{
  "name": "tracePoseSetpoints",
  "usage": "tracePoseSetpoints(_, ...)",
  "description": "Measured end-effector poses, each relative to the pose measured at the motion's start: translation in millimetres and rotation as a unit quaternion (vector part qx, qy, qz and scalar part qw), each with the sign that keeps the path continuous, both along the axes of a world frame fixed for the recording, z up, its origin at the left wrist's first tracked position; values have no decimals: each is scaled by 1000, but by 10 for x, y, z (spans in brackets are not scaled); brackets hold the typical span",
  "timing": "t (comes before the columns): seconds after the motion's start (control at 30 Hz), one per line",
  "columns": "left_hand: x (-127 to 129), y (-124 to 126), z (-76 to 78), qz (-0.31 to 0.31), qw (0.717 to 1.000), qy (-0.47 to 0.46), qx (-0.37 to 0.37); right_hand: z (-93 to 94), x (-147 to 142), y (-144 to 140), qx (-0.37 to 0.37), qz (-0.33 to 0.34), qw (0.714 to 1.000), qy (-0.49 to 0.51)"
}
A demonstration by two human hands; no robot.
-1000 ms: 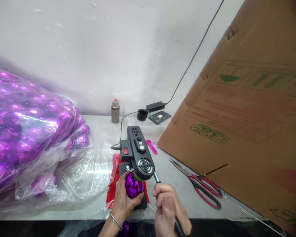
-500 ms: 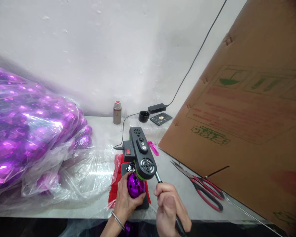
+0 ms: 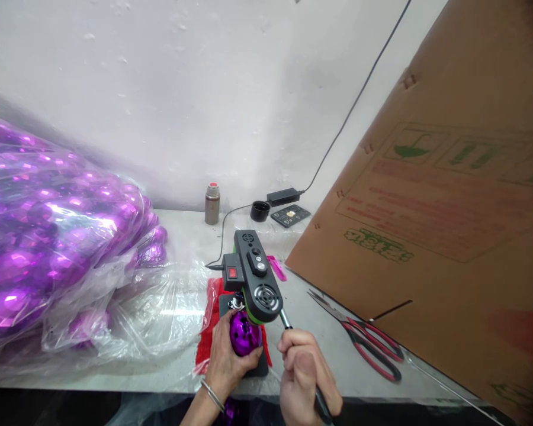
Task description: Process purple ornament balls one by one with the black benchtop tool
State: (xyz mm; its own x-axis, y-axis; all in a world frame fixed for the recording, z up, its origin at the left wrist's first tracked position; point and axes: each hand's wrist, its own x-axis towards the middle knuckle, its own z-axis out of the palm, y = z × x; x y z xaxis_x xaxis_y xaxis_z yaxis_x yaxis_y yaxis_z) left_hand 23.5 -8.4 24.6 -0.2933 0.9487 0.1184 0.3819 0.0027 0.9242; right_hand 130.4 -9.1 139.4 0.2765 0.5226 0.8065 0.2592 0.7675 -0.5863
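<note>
Hands (image 3: 308,378) unmoved, purple ball (image 3: 243,333) still gripped

Pale counter (image 3: 184,234) against a white wall. At 9 o'clock: clear plastic bag of shiny purple balls (image 3: 48,236), its loose film spreading toward the centre. At 12 o'clock, near the wall: small metal flask (image 3: 212,204), black cup (image 3: 260,210), black power adapter (image 3: 283,194) with cable, dark flat keypad (image 3: 290,215). Centre: red cloth (image 3: 209,331) under a black machine (image 3: 251,278); pink strip (image 3: 276,267) just beside it. At 3 o'clock: red-handled scissors (image 3: 364,342); large cardboard sheet (image 3: 435,201), leaning.
</note>
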Motion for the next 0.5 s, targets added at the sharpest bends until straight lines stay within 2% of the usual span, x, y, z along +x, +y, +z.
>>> tracePoseSetpoints(0.17,12,7,-54,8,1000,4,17,-9,-5,8,4,-4,1000,-3)
tracePoseSetpoints(0.4,-1,5,-98,4,999,20,26,-315,27,-41,3,0,999,-33)
tracePoseSetpoints(0.5,-17,-6,-71,0,1000,21,17,-246,3,-50,1,-13,1000,-4)
